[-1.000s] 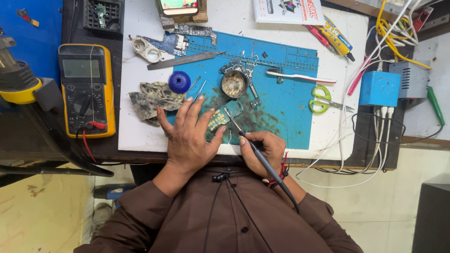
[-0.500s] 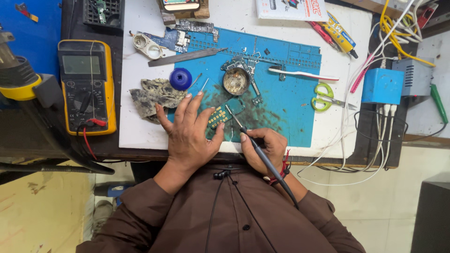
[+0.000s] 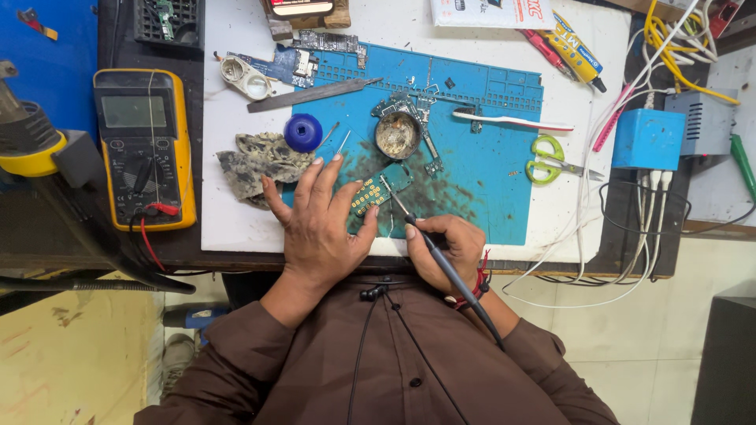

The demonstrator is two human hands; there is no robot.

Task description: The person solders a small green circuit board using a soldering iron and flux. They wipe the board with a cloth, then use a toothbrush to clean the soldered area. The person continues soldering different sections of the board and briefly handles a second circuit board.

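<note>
A dark soldering iron is gripped like a pen by the right hand, the fingers pressed together around its shaft, and its tip is laid against a small circuit board with rows of yellow pads. The board is pinned flat by the left hand, whose fingers are spread wide over the board's left end. The board is found on the near part of a blue work mat, where the mat is stained dark. Just beyond the board a round tin of flux is seen on the mat. Left of the board, a blue cap and a grimy rag are set at the mat's edge. Right of the board, green-handled scissors are laid by the mat's right edge. Well left of the board, a yellow multimeter is placed.
</note>
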